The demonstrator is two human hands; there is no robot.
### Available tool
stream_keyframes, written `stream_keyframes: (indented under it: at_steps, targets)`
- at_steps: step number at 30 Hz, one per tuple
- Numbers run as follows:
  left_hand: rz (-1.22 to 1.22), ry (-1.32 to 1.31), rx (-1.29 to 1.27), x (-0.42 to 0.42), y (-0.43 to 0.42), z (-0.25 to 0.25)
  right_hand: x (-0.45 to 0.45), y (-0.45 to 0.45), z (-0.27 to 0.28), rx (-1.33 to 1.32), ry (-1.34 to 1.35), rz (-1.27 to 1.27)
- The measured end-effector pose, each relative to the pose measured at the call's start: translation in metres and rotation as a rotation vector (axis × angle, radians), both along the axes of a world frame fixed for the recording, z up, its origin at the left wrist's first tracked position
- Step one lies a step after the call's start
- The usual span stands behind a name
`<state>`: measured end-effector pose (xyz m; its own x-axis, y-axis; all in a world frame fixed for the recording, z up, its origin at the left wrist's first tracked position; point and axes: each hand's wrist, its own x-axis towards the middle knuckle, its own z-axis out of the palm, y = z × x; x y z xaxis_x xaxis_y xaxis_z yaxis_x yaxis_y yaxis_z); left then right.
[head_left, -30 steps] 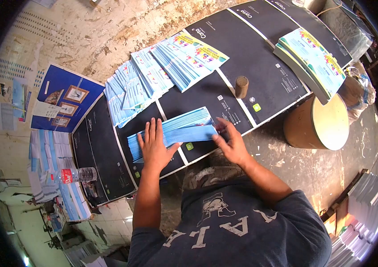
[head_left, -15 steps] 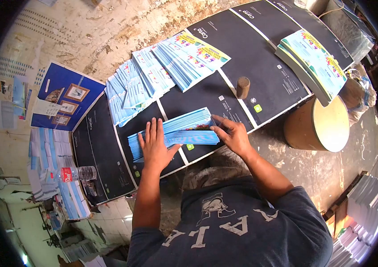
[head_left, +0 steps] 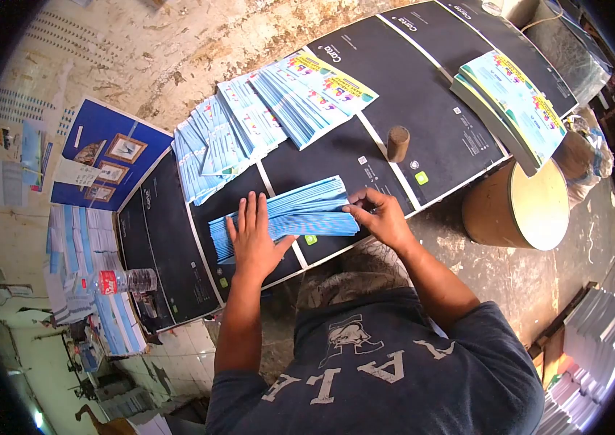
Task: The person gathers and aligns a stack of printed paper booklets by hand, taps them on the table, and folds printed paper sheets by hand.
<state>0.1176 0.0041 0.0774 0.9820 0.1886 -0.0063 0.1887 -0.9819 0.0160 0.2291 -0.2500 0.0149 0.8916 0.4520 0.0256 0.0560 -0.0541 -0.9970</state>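
A fanned bundle of thin blue-edged booklets (head_left: 311, 197) lies near the front edge of the black table (head_left: 376, 69). Flat on its left part rests my left hand (head_left: 253, 235), fingers spread. My right hand (head_left: 387, 220) is at the bundle's right end, with thumb and forefinger pinching at the booklet edges; how many booklets they grip is hidden. The bundle is parted into an upper and a lower section that spread apart towards the right. Behind it, more booklets (head_left: 314, 98) with yellow and light-blue covers lie overlapping in a row.
A brown cylinder (head_left: 398, 143) stands on the table, right of the bundle. A neat booklet stack (head_left: 514, 109) overhangs the right edge, above a tan drum (head_left: 492, 206). At left are a blue board (head_left: 82, 181), a plastic bottle (head_left: 137, 281) and paper piles (head_left: 90, 239).
My right thumb and forefinger have shifted slightly at the booklets' right end, and the printed colour showing between the two sections is now covered. My left hand stays in place.
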Motion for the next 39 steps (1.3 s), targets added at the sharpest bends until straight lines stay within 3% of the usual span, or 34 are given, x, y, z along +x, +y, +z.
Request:
stream_keyframes:
  at_steps: [1,5,8,10,12,14,16,17,18,21,23,26,28,30,32,34,35,37,39]
  targets:
    - [-0.005,0.001,0.007,0.0,0.0,0.0,0.005,0.0,-0.004,0.049,0.132,0.085]
    - [-0.003,-0.004,0.003,0.0,-0.001,0.002,0.018,-0.001,0.001,-0.005,0.127,0.119]
    - [-0.009,-0.001,0.012,0.0,0.0,0.001,0.025,-0.002,0.004,-0.031,-0.028,0.24]
    - [-0.014,0.01,0.022,-0.001,0.0,0.002,0.027,-0.002,0.009,-0.198,-0.415,0.241]
    - [-0.069,-0.054,-0.044,-0.004,-0.002,0.006,0.024,-0.017,0.016,-0.078,-0.498,0.058]
    - [-0.061,-0.172,-0.04,-0.001,-0.003,0.006,0.018,-0.042,0.034,0.118,-0.289,-0.096]
    - [-0.016,-0.092,-0.049,0.002,0.0,0.01,0.012,-0.093,0.062,0.049,0.047,-0.24]
    - [-0.079,-0.151,-0.059,0.006,0.009,0.002,0.014,-0.123,0.055,0.041,0.057,-0.389]
    - [-0.11,-0.093,-0.07,0.011,0.012,0.007,0.022,-0.153,0.053,-0.073,-0.278,-0.573]
    - [-0.12,-0.113,-0.154,0.026,0.02,0.01,0.033,-0.273,0.039,0.72,-0.161,-0.544]
    - [-0.1,-0.037,-0.173,0.045,0.022,0.026,0.033,-0.312,0.062,0.763,-0.19,-0.888]
    - [0.05,-0.142,-0.424,0.105,0.029,0.052,0.018,-0.379,0.06,0.822,-0.233,-0.909]
    - [0.037,-0.212,-0.861,0.169,0.031,0.055,0.012,-0.395,0.061,0.745,-0.2,-1.133]
    - [0.087,-0.298,-1.151,0.233,0.006,0.052,0.009,-0.382,0.053,0.195,-0.376,-1.275]
    - [0.268,-0.254,-1.006,0.289,-0.012,0.041,0.003,-0.361,0.051,0.206,-0.345,-1.189]
    - [0.338,-0.407,-0.922,0.36,0.001,-0.07,-0.012,-0.373,0.037,0.679,-0.122,-0.999]
    - [0.421,-0.381,-0.89,0.356,0.003,-0.073,-0.018,-0.346,0.054,0.678,-0.05,-1.086]
    - [0.517,-0.351,-0.872,0.349,0.006,-0.079,-0.039,-0.364,0.058,0.462,-0.156,-0.921]
    - [0.6,-0.281,-0.867,0.344,0.013,-0.079,-0.046,-0.377,0.056,0.313,-0.19,-1.01]
